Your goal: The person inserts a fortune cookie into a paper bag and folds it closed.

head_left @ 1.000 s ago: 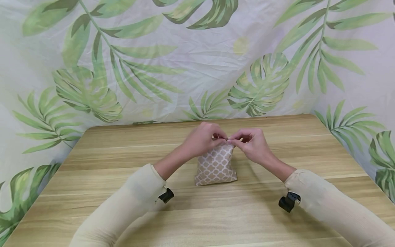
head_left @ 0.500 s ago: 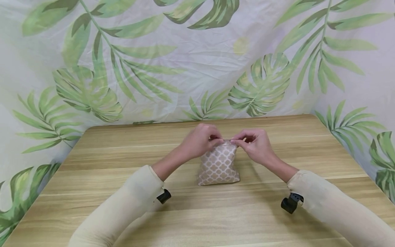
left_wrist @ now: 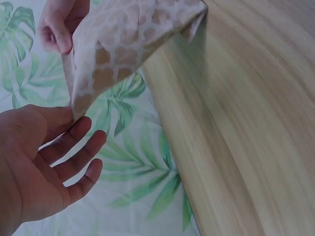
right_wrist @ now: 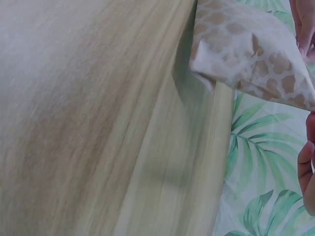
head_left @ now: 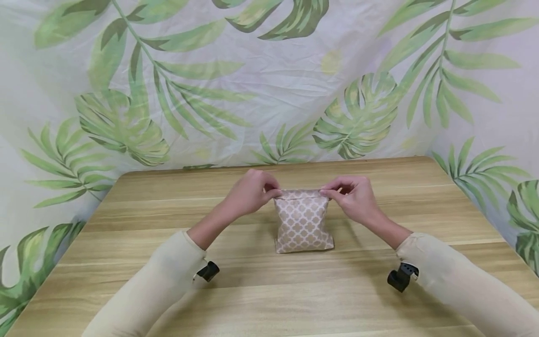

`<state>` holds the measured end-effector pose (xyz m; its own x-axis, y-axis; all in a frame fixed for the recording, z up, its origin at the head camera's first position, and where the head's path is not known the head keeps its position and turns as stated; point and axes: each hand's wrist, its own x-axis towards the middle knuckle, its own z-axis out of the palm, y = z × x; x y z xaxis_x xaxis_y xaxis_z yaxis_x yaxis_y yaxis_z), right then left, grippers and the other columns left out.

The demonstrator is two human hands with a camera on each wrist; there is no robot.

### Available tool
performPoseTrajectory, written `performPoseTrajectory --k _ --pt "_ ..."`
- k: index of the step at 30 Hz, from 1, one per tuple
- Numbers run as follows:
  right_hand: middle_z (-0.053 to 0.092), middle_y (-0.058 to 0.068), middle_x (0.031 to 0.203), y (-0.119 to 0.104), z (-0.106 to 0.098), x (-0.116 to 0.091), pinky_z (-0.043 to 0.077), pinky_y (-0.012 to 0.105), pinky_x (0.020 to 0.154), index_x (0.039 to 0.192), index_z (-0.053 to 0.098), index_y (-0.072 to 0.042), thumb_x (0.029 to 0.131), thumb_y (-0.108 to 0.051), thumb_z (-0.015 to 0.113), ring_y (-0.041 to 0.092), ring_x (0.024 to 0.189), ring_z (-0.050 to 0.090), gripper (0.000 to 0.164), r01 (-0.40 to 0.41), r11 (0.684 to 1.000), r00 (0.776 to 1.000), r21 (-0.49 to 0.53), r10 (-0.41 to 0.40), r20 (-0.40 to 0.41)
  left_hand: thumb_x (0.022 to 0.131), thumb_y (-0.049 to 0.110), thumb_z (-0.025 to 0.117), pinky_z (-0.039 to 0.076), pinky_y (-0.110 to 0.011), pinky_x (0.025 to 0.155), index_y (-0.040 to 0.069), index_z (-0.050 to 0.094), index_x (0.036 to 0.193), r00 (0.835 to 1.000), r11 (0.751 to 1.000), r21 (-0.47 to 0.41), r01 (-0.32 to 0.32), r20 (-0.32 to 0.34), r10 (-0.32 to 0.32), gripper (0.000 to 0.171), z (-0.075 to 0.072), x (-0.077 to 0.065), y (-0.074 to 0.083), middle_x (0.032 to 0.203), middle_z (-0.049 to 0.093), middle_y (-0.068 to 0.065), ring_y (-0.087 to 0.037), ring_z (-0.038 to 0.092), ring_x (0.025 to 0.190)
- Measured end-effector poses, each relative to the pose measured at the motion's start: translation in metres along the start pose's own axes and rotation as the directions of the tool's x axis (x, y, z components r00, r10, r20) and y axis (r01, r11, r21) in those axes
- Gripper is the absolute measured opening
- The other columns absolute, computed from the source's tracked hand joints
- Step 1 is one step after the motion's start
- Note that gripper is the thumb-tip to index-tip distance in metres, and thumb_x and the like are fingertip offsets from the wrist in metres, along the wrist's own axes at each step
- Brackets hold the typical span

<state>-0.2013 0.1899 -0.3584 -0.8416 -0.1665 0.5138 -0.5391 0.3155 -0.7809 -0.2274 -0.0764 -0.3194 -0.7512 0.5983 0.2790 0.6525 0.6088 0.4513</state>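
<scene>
A small beige fabric pouch (head_left: pixel 302 224) with a white lattice pattern stands upright near the middle of the table in the head view. My left hand (head_left: pixel 251 194) pinches its top left corner between thumb and forefinger; the left wrist view shows that hand's other fingers (left_wrist: pixel 81 160) loosely bent and clear of the cloth. At the top right corner my right hand (head_left: pixel 353 199) pinches the pouch's edge. Between the two hands the top edge is stretched straight, with a band or seam just below it. What the pouch holds inside is hidden.
The wood-grain table (head_left: pixel 269 295) spreads around the pouch. Behind it hangs a white cloth (head_left: pixel 286 84) printed with green leaves, close to the table's far edge. Black wrist cameras (head_left: pixel 208 270) stick out below both cream sleeves.
My left hand has moved left, away from the right hand, along the pouch's top. The top edge has gone from gathered to spread wide. The pouch and right hand have shifted slightly right.
</scene>
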Motion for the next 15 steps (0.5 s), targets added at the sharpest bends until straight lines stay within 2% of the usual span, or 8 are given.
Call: performPoseTrajectory --k 3,8,12,15 --pt "0.074 0.017 0.074 0.0010 0.0002 0.0000 0.040 0.016 0.045 0.081 0.079 0.004 0.083 0.011 0.080 0.006 0.052 0.057 0.008 -0.003 1.000 1.000 0.002 0.003 0.005 0.094 0.008 0.077 0.060 -0.032 0.072 0.001 0.081 0.091 1.000 1.000 0.009 0.024 0.008 -0.024 0.008 -0.0035 -0.0038 -0.0018 0.085 0.077 -0.006 -0.016 0.072 0.077" --pt "0.075 0.017 0.076 0.0003 0.0003 0.0008 0.039 0.017 0.045 0.083 0.079 0.004 0.086 0.006 0.080 0.007 0.053 0.060 0.004 -0.038 0.999 0.999 0.012 0.037 0.036 0.095 0.005 0.075 0.060 -0.034 0.074 0.000 0.079 0.091 1.000 1.000 -0.016 0.006 0.014 -0.005 0.007 -0.0041 -0.0055 -0.0050 0.086 0.077 -0.007 -0.018 0.073 0.079" --pt "0.075 0.016 0.078 0.0010 -0.0003 0.0016 0.041 0.018 0.045 0.088 0.079 0.006 0.090 0.004 0.077 0.007 0.057 0.063 0.003 -0.102 0.994 0.993 0.031 0.100 0.070 0.095 0.001 0.073 0.061 -0.033 0.073 -0.002 0.078 0.091 1.000 0.997 -0.077 0.004 0.008 -0.003 0.006 -0.0020 -0.0054 -0.0079 0.086 0.076 -0.010 -0.020 0.073 0.078" --pt "0.075 0.017 0.079 0.0028 -0.0004 0.0021 0.044 0.019 0.046 0.092 0.078 0.008 0.091 0.004 0.076 0.008 0.060 0.065 0.005 -0.156 0.987 0.983 0.046 0.151 0.101 0.095 -0.002 0.071 0.060 -0.029 0.069 -0.005 0.076 0.093 0.999 0.989 -0.146 0.035 0.024 -0.032 0.007 0.0001 -0.0052 -0.0103 0.084 0.075 -0.011 -0.022 0.072 0.074"
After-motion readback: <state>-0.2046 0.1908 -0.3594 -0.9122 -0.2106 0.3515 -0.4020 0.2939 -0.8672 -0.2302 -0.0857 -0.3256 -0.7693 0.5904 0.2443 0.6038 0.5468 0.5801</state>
